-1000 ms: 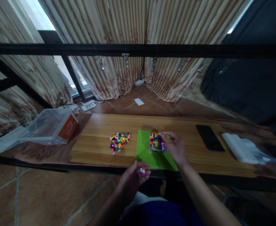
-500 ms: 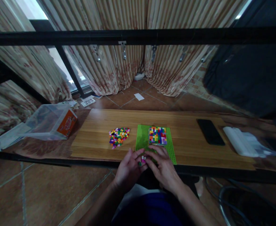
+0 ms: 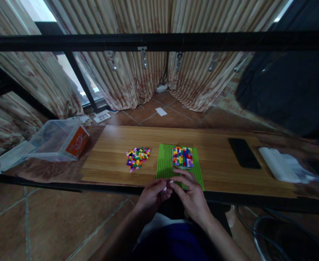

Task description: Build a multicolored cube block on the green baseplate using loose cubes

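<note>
My left hand [image 3: 155, 195] is curled closed at the near edge of the table, with small pink and white toy bricks [image 3: 165, 189] showing at its fingers. Close against it, my right hand [image 3: 190, 192] pinches a small white brick [image 3: 171, 182] between thumb and forefinger. Beyond the right hand lies a green baseplate [image 3: 164, 159] bearing a square block of many-coloured bricks [image 3: 183, 157]. The right fingers overlap the plate's near part. Left of the plate is a loose pile of small coloured bricks [image 3: 138, 158].
The wooden board [image 3: 115, 136] carries a black phone [image 3: 244, 153] at the right. Past it lies a white packet [image 3: 277, 165]. A clear plastic bin [image 3: 58, 139] with an orange label stands at the left. A black metal bar [image 3: 159, 42] crosses above the table.
My left hand has gone from an open palm holding bricks to curled fingers. The right hand now pinches a white brick beside it, a little lower than before.
</note>
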The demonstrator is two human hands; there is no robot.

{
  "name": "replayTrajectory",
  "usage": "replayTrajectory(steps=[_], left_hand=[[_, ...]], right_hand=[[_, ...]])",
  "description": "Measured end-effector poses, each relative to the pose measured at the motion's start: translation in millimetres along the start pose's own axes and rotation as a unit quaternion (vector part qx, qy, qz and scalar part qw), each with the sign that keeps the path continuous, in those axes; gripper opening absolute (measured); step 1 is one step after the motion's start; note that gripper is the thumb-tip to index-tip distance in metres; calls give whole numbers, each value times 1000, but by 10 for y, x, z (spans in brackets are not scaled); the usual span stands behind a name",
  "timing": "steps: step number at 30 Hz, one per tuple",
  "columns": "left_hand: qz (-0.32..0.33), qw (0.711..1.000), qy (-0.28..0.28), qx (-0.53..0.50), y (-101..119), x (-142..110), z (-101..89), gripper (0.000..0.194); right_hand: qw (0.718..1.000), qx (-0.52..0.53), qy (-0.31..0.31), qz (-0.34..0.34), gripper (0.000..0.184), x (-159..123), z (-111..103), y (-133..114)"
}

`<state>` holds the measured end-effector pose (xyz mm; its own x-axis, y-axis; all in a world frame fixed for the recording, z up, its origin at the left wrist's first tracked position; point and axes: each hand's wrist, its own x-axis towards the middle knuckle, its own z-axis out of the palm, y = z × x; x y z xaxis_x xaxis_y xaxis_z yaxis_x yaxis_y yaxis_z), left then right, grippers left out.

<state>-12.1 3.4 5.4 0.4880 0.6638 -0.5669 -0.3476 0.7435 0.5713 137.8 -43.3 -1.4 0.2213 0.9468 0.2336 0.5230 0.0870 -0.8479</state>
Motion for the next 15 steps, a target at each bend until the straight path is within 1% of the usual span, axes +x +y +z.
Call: replayTrajectory(steps=[4, 9, 12, 15], left_hand=[[3, 999, -10, 40, -18, -19, 33, 35], [14, 996, -15, 82, 5, -34, 44, 33], [-2, 996, -23, 84, -3, -4, 30, 37], [-22, 998, -16, 59, -33, 20, 31, 41]], right_hand=[[1000, 5, -4, -6, 11, 6, -22, 0], [999, 7, -30, -27, 13, 7, -65, -48], [999, 6, -31, -37, 15, 11, -68, -69], [998, -5, -13, -56, 16, 6, -49, -84]])
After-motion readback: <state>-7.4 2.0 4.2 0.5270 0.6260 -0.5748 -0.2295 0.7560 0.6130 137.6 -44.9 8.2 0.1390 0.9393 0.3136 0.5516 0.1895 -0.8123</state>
